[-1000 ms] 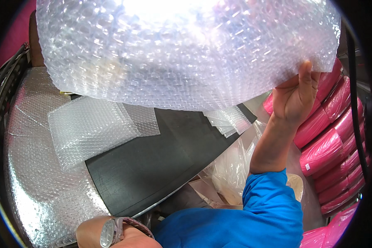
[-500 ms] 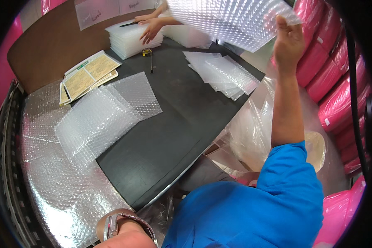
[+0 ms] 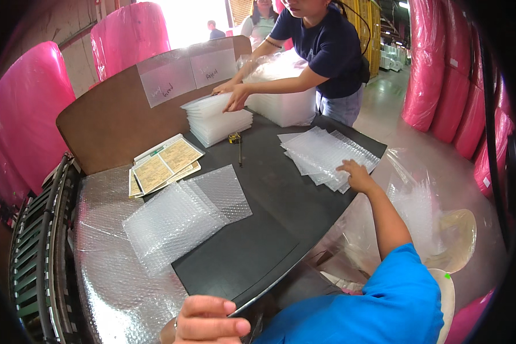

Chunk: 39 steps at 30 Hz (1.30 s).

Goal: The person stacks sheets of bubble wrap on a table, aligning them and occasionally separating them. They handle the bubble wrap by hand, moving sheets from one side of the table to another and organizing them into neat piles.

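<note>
My right hand (image 3: 358, 175) rests at the right end of a loose pile of clear bubble wrap sheets (image 3: 322, 152) on the right side of the black table. Its fingers look spread and touch the top sheet without a visible grip. At the lower edge, my left hand (image 3: 213, 321) is raised near the table's front corner, fingers loosely bent and apart, with nothing seen in it. Beyond it, a second pile of bubble wrap sheets (image 3: 175, 223) fans out on the left, partly overhanging the table edge.
A co-worker (image 3: 327, 54) has both hands on a neat stack of sheets (image 3: 218, 123) at the far side. A yellow tape measure (image 3: 234, 137) and papers with a pen (image 3: 166, 163) lie on the black table (image 3: 281, 212). Pink wrapped rolls (image 3: 427, 69) stand right.
My right hand has come down from holding a bubble wrap sheet in the air to the right pile. My left hand has risen into view. The head view has tilted up, showing the co-worker.
</note>
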Available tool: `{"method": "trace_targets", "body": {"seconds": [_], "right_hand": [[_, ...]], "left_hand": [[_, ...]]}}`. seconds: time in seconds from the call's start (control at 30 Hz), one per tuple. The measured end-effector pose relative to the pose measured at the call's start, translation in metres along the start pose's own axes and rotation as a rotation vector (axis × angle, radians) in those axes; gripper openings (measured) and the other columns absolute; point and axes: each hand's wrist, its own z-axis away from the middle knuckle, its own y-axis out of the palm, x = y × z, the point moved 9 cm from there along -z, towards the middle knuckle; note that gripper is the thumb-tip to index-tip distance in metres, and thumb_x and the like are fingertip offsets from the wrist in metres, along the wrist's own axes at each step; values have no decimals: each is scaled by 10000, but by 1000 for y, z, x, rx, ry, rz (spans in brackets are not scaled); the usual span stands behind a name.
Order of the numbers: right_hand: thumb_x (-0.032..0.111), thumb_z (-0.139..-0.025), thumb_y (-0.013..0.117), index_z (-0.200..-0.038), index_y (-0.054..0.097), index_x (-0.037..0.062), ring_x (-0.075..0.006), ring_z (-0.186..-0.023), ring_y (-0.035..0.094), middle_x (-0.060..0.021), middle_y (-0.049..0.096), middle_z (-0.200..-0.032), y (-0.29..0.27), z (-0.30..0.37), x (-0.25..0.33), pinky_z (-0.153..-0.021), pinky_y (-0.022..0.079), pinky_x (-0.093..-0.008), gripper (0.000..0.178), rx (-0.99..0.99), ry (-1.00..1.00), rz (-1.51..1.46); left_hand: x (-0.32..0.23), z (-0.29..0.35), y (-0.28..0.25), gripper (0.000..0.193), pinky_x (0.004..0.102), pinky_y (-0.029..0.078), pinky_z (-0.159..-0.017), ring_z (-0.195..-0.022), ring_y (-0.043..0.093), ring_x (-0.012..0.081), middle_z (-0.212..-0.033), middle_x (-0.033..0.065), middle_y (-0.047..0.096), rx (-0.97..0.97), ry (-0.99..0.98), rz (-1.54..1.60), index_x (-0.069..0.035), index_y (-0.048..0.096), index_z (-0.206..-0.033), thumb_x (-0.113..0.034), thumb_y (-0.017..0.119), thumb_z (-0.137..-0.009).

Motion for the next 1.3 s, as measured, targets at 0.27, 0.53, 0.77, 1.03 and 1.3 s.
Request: {"method": "trace_targets", "body": {"seconds": [0.27,0.53,0.77,1.03,1.3], "right_hand": [[180,-819,531,-1079,537,60,-172,-885,526,-81,558,-962,25,-13,107,-759,428,-287,286,177,-19,-823],[416,-799,572,-1220,393,118,-119,-844,448,-31,462,-1020,148,-70,174,-713,414,-302,546,562,276,-1140],[477,-775,568,-1312,269,23,-304,-1124,408,-201,358,-1293,204,-103,227,-873,365,-418,764,563,324,-998],[448,-761,602,-1308,240,4,-337,-1118,427,-215,410,-1215,207,-91,263,-889,357,-485,792,502,347,-1073],[-71,-645,638,-1318,152,48,-262,-985,508,-166,429,-1155,212,-49,300,-820,443,-360,838,531,248,-1600]], "left_hand": [[49,22,32,419,380,446,-689,-741,524,222,-922,50,485,182,-93,-82,-169,420,-1113,-490,442,-844],[158,73,-92,211,335,414,-776,-865,526,268,-919,127,556,295,-620,-969,-15,557,-948,-138,584,-779],[150,128,-182,199,393,364,-831,-906,514,263,-948,115,561,288,-460,-1469,-50,591,-934,-146,603,-759],[190,221,-244,627,620,94,-975,-1295,134,378,-1390,191,207,779,-1641,-1822,-207,325,-1314,-496,474,-779],[213,237,-174,726,492,254,-968,-1223,289,372,-1341,183,305,664,-1349,-1213,-141,369,-1280,-453,638,-682]]}}
